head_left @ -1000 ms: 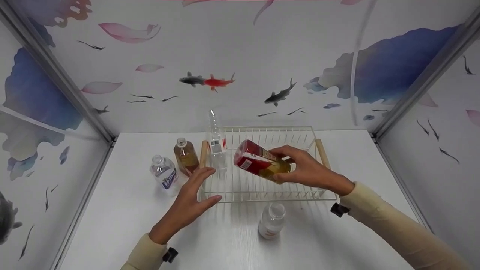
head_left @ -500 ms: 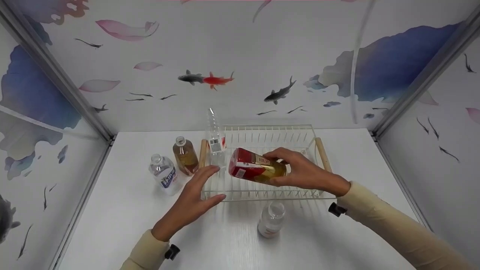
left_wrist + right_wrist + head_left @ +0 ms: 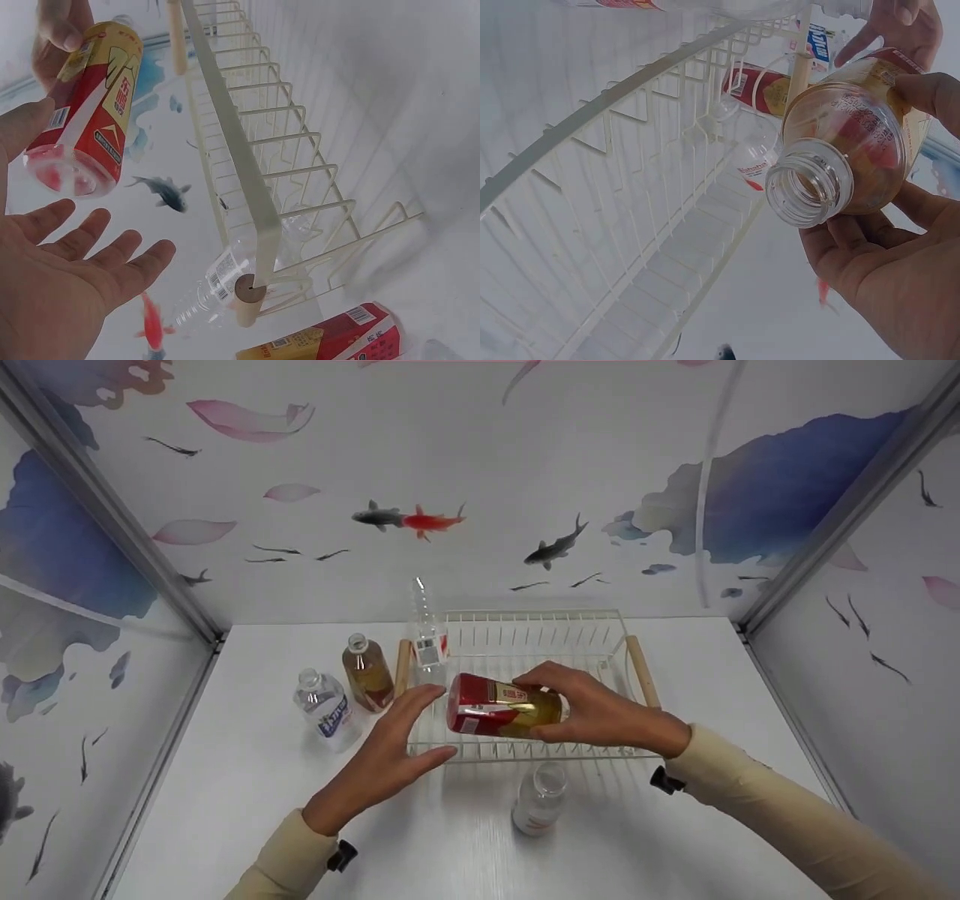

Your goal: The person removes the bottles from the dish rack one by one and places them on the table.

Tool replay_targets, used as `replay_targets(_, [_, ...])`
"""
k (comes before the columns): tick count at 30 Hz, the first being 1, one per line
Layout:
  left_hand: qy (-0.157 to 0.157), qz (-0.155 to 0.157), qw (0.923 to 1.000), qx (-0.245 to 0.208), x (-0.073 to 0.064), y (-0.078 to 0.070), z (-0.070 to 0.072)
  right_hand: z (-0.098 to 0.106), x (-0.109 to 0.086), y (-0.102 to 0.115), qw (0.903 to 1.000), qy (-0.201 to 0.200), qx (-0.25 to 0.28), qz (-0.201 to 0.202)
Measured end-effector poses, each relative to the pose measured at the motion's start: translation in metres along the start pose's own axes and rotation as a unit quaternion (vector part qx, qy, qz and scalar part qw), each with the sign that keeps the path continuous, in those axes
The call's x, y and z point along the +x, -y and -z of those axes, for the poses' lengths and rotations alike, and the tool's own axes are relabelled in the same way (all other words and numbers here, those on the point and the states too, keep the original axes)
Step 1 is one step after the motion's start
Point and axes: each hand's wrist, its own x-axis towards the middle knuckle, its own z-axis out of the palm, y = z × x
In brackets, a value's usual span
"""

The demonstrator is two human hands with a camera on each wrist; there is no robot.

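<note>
My right hand (image 3: 600, 712) grips an uncapped plastic bottle (image 3: 495, 709) with a red and yellow label near its neck end. The bottle lies almost level above the wire rack (image 3: 536, 615), base to the left; its open mouth (image 3: 810, 182) shows in the right wrist view. Close to that base is my left hand (image 3: 382, 757), thumb and fingers spread, holding nothing; whether its thumb touches the bottle I cannot tell. Inside the rack's left end leans a clear empty bottle (image 3: 430, 651) with a white and red label.
Left of the rack stand an amber-looking bottle (image 3: 369, 679) and a clear bottle with a blue and white label (image 3: 328, 712). Another clear bottle (image 3: 538, 802) stands in front of the rack. Wooden handles (image 3: 642, 671) top the rack's ends. A printed wall (image 3: 480, 457) rises behind.
My right hand has brought the red and yellow bottle left and slightly down, turning it nearer level. My left hand has edged a little toward its base. The other bottles stay put.
</note>
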Motion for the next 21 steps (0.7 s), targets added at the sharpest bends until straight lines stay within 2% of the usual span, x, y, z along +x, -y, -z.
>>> replay_targets(6, [0.014,0.01,0.9998,-0.006,0.007,-0.008,0.001,-0.001,0.001,0.005,0.9998,0.015,-0.01,-0.002])
replay_targets(21, [0.054,-0.025,0.9977,0.032,0.022,-0.021,-0.004,-0.004,0.002,0.014,0.999,0.031,-0.031,-0.003])
